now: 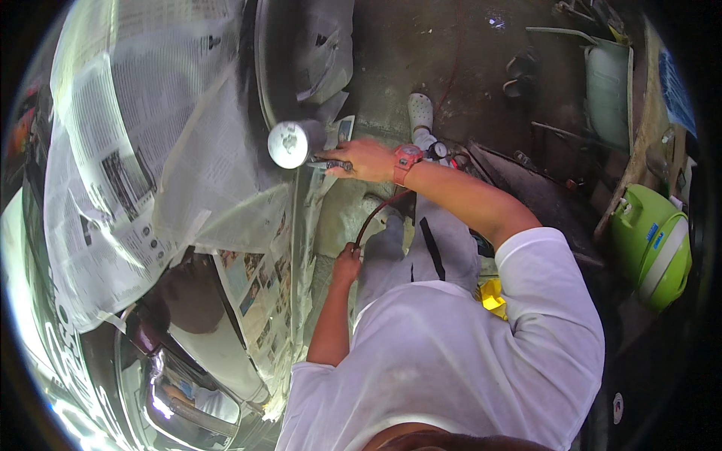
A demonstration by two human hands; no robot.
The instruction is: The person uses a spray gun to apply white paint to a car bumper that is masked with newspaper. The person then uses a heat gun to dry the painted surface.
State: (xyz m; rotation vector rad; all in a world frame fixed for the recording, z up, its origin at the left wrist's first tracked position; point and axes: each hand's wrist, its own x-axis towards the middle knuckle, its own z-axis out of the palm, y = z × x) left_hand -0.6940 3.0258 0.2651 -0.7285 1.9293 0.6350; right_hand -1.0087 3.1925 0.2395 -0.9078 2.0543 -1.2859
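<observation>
My right hand (pixel 365 159), with a red watch (pixel 407 161) on its wrist, is closed around a spray gun (pixel 328 164). On the gun sits a round cup (pixel 289 144) with a bright, pale top, close beside a car's edge. A round gauge (pixel 438 150) shows just past my wrist. Lower down, my left hand (pixel 347 266) grips a thin red hose (pixel 371 219), which curves up toward my right forearm. Sheets of newspaper and translucent film (pixel 120 150) cover much of the car body on my left. Whether paint is leaving the nozzle I cannot tell.
A car mirror (pixel 194 402) juts out at the lower left. To the right stand a lime-green container (pixel 653 244) and a pale green chair-like object (pixel 608 94). Dark sandals (pixel 519 74) lie on the floor ahead. Something yellow (pixel 492 296) shows beside my right side.
</observation>
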